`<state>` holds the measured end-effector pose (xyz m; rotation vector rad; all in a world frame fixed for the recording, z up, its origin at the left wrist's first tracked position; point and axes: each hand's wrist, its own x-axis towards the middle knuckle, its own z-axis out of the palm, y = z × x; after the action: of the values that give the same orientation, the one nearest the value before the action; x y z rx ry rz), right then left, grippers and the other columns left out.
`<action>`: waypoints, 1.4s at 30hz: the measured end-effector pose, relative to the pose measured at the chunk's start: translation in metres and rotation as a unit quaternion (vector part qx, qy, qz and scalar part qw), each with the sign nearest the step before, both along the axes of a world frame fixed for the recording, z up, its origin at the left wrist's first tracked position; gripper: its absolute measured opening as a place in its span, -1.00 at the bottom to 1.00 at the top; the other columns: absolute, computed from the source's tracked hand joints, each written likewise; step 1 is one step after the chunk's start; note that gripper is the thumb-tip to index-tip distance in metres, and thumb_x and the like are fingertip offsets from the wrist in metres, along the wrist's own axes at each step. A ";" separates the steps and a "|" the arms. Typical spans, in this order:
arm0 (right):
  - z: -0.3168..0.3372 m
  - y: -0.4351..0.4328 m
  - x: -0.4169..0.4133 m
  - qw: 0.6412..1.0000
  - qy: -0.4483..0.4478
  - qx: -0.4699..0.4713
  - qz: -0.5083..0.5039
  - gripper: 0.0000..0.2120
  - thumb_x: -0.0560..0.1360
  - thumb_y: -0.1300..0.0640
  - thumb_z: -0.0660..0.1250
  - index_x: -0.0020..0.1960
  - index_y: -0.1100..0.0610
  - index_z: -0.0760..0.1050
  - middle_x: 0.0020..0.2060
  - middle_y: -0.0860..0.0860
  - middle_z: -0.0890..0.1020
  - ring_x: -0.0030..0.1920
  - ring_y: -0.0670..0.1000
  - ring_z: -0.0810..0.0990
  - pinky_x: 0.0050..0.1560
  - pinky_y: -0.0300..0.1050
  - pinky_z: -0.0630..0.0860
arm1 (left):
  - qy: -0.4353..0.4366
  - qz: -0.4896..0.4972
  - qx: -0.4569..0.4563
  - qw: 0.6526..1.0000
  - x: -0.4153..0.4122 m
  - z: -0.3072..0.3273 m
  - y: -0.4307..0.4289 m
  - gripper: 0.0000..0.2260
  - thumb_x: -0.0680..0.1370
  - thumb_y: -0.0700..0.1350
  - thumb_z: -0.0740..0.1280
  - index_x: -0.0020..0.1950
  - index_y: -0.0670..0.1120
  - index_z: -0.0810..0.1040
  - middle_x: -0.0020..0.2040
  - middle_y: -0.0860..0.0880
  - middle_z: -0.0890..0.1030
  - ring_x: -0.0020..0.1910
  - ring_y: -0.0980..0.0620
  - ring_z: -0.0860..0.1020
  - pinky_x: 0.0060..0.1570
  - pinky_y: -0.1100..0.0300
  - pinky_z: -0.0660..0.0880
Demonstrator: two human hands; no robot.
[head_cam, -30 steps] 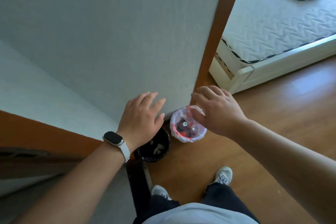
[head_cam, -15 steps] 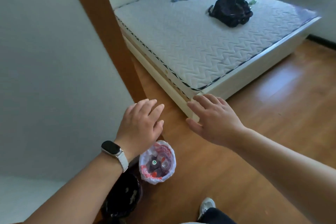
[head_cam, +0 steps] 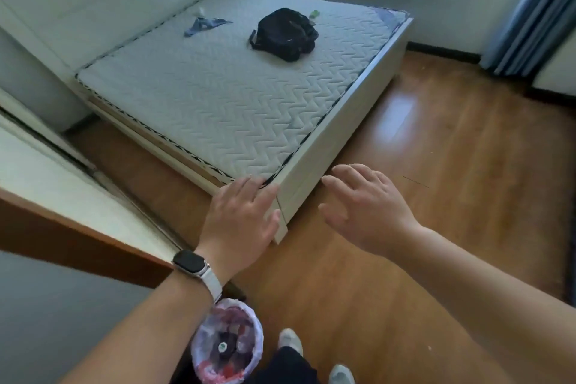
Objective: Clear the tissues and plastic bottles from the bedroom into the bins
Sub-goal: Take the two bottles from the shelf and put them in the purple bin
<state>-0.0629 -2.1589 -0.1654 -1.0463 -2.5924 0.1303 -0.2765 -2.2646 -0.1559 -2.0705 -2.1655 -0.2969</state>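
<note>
- left hand: raised ahead of the body, back up, palm down; fingers straight and close together, thumb out toward the right; holds nothing.
- left wrist: carries a watch on a pale strap.
- left forearm: bare, enters from the lower left.
- right hand: level with the left hand, near it, not touching; back up; its fingers loosely spread, slightly bent, thumb toward the left; holds nothing.
- right forearm: bare, enters from the lower right edge, angled up toward the centre.
</note>
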 end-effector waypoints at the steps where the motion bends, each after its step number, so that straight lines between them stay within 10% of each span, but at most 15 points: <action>1: 0.000 0.008 0.004 1.000 0.000 0.002 -0.016 -0.52 0.47 -0.17 0.18 0.23 0.09 0.53 0.18 0.07 0.57 0.24 0.16 0.50 0.19 0.06 0.43 | 0.000 -0.010 0.000 1.000 -0.001 -0.001 0.013 -0.59 0.52 0.07 0.21 0.31 -0.04 0.51 0.30 -0.06 0.51 0.30 -0.12 0.45 0.23 -0.14 0.40; 23: 0.057 0.224 0.007 0.947 -0.031 0.053 -0.315 -0.54 0.51 -0.20 0.20 0.29 0.02 0.49 0.30 -0.01 0.50 0.32 0.05 0.43 0.26 0.10 0.40 | -0.086 -0.252 0.076 0.961 -0.030 0.013 0.369 -0.58 0.53 0.09 0.22 0.35 -0.02 0.48 0.33 -0.04 0.51 0.34 -0.07 0.42 0.25 -0.04 0.36; 42: 0.061 0.377 0.089 0.933 0.008 0.055 -0.357 -0.53 0.54 -0.19 0.15 0.31 0.05 0.47 0.30 0.05 0.50 0.32 0.10 0.44 0.23 0.12 0.41 | -0.025 -0.288 0.067 0.955 0.039 0.032 0.531 -0.60 0.52 0.02 0.34 0.35 -0.02 0.49 0.31 -0.04 0.52 0.32 -0.08 0.43 0.24 -0.07 0.38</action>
<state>0.0262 -1.7818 -0.1041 -1.8405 -2.0125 -0.1817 -0.2375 -1.7335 -0.1239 -2.5853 -1.4594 -0.5390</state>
